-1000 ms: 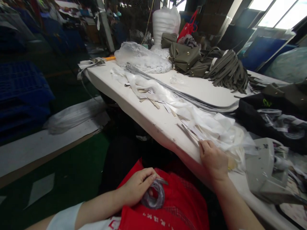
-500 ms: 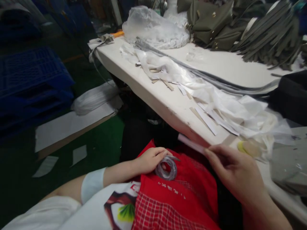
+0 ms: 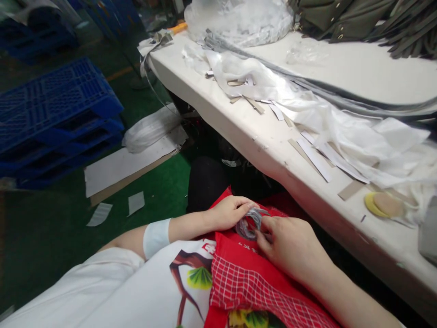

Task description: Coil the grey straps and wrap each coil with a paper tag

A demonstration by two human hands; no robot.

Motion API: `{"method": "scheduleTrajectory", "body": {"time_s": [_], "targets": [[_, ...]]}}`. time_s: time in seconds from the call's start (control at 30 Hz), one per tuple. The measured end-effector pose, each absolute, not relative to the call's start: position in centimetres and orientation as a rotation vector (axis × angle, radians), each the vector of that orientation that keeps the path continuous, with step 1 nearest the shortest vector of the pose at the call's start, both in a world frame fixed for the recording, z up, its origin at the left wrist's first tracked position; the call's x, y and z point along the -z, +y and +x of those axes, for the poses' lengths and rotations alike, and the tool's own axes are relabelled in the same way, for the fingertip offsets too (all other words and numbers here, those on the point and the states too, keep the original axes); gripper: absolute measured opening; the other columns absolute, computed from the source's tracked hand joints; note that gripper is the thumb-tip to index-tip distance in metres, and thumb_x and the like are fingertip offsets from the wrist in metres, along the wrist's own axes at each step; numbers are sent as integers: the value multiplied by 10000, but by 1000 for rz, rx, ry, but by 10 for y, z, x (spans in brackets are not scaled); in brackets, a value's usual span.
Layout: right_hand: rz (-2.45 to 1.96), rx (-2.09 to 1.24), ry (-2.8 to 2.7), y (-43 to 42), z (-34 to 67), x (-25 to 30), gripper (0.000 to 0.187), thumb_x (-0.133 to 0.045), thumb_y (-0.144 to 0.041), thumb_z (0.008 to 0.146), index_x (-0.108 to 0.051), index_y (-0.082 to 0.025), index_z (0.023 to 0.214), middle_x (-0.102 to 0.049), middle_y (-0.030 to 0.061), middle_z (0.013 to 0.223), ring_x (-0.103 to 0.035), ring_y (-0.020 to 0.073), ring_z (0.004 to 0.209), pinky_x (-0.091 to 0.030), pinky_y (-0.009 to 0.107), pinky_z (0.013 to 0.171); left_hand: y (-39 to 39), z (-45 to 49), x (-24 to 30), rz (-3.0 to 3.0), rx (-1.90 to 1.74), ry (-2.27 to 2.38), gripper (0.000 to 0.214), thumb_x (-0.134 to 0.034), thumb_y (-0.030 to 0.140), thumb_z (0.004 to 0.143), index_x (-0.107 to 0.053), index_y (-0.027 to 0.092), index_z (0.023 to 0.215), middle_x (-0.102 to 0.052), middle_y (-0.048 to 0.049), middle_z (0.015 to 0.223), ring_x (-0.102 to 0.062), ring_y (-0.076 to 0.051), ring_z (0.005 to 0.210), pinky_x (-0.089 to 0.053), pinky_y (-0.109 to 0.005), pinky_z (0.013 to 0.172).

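Note:
A small coil of grey cord or strap (image 3: pixel 243 231) rests over the red apron (image 3: pixel 273 273) on my lap. My left hand (image 3: pixel 230 213) is closed around its upper left side, thumb along the top. At the coil's right edge, my right hand (image 3: pixel 290 243) has its fingers pinched together, touching the coil. What lies between those fingers is hidden, and the pale strip seen earlier does not show. A short grey end of the coil sticks out at upper right, between the two hands.
The white table (image 3: pixel 218 109) runs diagonally at my right, bearing white cloth (image 3: pixel 327 114), cut paper strips (image 3: pixel 314 157), a yellow tape roll (image 3: pixel 375 205), long grey straps (image 3: pixel 307 84) and dark bags (image 3: pixel 334 18). Blue pallets (image 3: pixel 61 109) and cardboard (image 3: pixel 126 168) lie left.
My right hand has moved left and inward from the table edge to the coil, and its pale strip is out of sight. My left hand keeps hold of the coil. The view has shifted.

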State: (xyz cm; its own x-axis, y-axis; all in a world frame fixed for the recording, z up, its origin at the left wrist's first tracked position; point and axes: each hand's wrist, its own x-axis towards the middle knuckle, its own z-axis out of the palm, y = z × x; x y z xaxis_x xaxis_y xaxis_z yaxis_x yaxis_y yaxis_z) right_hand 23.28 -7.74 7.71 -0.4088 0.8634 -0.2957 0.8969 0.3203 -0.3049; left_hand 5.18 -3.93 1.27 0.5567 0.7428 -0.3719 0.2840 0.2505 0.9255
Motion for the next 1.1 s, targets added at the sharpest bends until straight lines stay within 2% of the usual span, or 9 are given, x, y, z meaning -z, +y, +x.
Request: {"method": "scheduleTrajectory", "body": {"time_s": [0.17,0.27,0.37,0.6,0.77,0.87,0.97,1.03,1.1], "targets": [[1713,513,2507,-80,227,-66,202,-524,-294,838,-621,-223,676,-666,23,575,-587,154,500,-189,309,504,-41,51,-14,1347,-374,1003,357,-435,378,941,-667,124,1036,-700,-53,872,-643,-168,816,-491,-266,778],[1772,427,2508,-82,226,-61,219,-500,-291,863,-613,-218,691,-673,30,594,-607,167,515,-197,311,505,-40,53,-13,1369,-345,1026,319,-418,376,942,-623,131,946,-669,-35,834,-615,-143,727,-482,-249,704],[1809,466,2505,-85,229,-59,231,-497,-297,887,-610,-214,703,-682,31,630,-621,170,545,-233,306,515,-39,55,-13,1444,-350,1067,264,-421,321,930,-593,136,855,-646,-27,821,-594,-140,753,-470,-241,709],[1904,1193,2382,-92,261,-65,165,-537,-312,876,-622,-243,753,-686,-17,738,-612,157,647,-389,270,598,-34,54,-20,1539,-317,1057,245,-444,263,899,-640,131,835,-685,-43,845,-614,-150,787,-467,-231,713],[2115,1308,2445,-81,269,-53,203,-528,-342,872,-660,-227,768,-700,20,808,-622,179,750,-450,300,708,-33,66,-32,1694,-281,1033,260,-489,305,893,-635,133,763,-668,-31,754,-589,-134,703,-434,-212,639],[2197,1399,2419,-74,269,-45,209,-551,-355,845,-673,-217,747,-704,32,790,-625,183,732,-464,300,694,-36,73,-35,1750,-279,1000,332,-529,432,890,-656,140,798,-679,-36,771,-593,-137,706,-437,-215,650],[2252,1542,2349,-71,270,-36,212,-589,-377,817,-683,-207,731,-707,28,767,-628,180,715,-465,292,688,-39,75,-34,1800,-283,948,316,-515,397,908,-689,149,819,-678,-40,789,-597,-141,747,-444,-219,696],[2295,1806,2173,-69,270,-27,333,-592,-484,807,-666,-184,683,-688,31,697,-612,175,665,-456,285,650,-40,74,-31,1816,-304,922,307,-500,346,920,-696,150,787,-667,-39,781,-590,-141,764,-443,-224,731],[2252,2250,1826,-69,267,-17,515,-513,-629,811,-654,-157,659,-663,42,639,-587,165,611,-450,285,614,-41,73,-28,1804,-337,918,285,-512,313,915,-696,148,775,-659,-38,785,-585,-139,770,-441,-227,747]]}}
